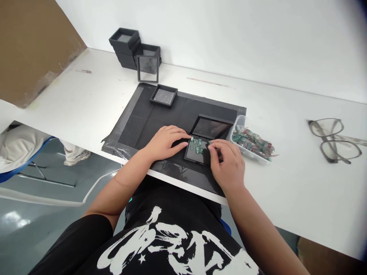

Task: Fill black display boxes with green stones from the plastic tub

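Note:
A small black hinged box (210, 128) lies open on a black mat (160, 118), its lid tilted up at the back. Several small green stones (197, 146) sit on the box's base. My left hand (164, 142) rests flat on the mat at the box's left edge, fingers stretched toward the stones. My right hand (228, 164) is at the box's right side, fingers curled in a pinch by the stones; what it holds, if anything, is too small to see.
A clear tray (252, 144) of green and reddish pieces sits right of the box. Another black box (163, 95) lies farther back on the mat, with a stack of boxes (134, 49) by the wall. Glasses (332, 139) lie at the right.

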The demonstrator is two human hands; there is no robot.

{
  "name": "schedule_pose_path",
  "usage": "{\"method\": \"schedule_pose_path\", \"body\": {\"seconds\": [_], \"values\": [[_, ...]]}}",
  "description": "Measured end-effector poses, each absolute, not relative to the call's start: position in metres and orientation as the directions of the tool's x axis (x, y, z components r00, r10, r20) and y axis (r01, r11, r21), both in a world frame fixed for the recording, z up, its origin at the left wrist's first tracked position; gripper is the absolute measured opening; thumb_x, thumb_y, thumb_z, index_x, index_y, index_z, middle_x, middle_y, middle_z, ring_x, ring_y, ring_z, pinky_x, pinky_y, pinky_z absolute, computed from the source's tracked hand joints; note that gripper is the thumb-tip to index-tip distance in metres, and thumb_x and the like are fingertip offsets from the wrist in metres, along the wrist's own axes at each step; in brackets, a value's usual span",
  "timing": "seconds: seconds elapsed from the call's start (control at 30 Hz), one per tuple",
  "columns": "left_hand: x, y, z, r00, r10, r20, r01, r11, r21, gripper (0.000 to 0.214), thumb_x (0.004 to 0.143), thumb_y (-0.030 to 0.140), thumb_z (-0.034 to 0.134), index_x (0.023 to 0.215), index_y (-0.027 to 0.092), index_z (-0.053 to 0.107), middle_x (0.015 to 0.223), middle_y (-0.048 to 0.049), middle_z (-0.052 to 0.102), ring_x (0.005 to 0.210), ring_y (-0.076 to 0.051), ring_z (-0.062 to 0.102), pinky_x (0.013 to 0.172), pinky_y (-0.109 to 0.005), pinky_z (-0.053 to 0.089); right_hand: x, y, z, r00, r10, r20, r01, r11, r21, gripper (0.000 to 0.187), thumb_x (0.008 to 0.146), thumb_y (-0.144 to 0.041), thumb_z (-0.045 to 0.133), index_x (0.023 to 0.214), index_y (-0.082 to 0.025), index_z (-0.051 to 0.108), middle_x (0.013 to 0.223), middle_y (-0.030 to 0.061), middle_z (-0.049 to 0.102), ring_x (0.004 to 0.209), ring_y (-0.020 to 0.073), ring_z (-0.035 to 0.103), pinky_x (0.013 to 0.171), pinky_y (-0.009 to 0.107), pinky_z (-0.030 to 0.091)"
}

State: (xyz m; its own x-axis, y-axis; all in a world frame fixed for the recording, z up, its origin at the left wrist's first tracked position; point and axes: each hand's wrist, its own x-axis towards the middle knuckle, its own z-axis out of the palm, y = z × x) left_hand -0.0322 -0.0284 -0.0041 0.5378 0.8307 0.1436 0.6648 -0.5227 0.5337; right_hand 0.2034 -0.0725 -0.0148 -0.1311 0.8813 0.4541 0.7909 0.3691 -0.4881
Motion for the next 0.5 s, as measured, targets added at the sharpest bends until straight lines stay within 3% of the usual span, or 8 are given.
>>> {"method": "schedule_pose_path", "body": {"seconds": [0.17,0.5], "values": [[-0.0323,-0.0284,-0.0056,0.531,0.834,0.151,0.664,-0.52,0.537,0.034,0.1,0.043,0.049,0.124,0.027,0.066,0.128,-0.004,0.068,0.122,-0.021,0.06,0.103,-0.04,0.041,0.2044,-0.0709,-0.0168,-0.267,0.846,0.461,0.751,0.483,-0.451,0.014,0.1,-0.026,0.051,0.095,-0.022,0.063,0.101,0.0066,0.076,0.095,0.0232,0.066,0.09,0.04,0.05],[-0.0324,-0.0287,-0.0029,0.538,0.831,0.144,0.662,-0.521,0.539,0.033,0.1,0.043,0.049,0.124,0.027,0.065,0.128,-0.0032,0.068,0.123,-0.021,0.06,0.103,-0.04,0.041,0.2065,-0.0712,-0.0168,-0.117,0.907,0.405,0.818,0.32,-0.478,0.018,0.101,-0.031,0.046,0.094,-0.022,0.061,0.089,0.007,0.07,0.086,0.0233,0.063,0.08,0.036,0.048]]}}
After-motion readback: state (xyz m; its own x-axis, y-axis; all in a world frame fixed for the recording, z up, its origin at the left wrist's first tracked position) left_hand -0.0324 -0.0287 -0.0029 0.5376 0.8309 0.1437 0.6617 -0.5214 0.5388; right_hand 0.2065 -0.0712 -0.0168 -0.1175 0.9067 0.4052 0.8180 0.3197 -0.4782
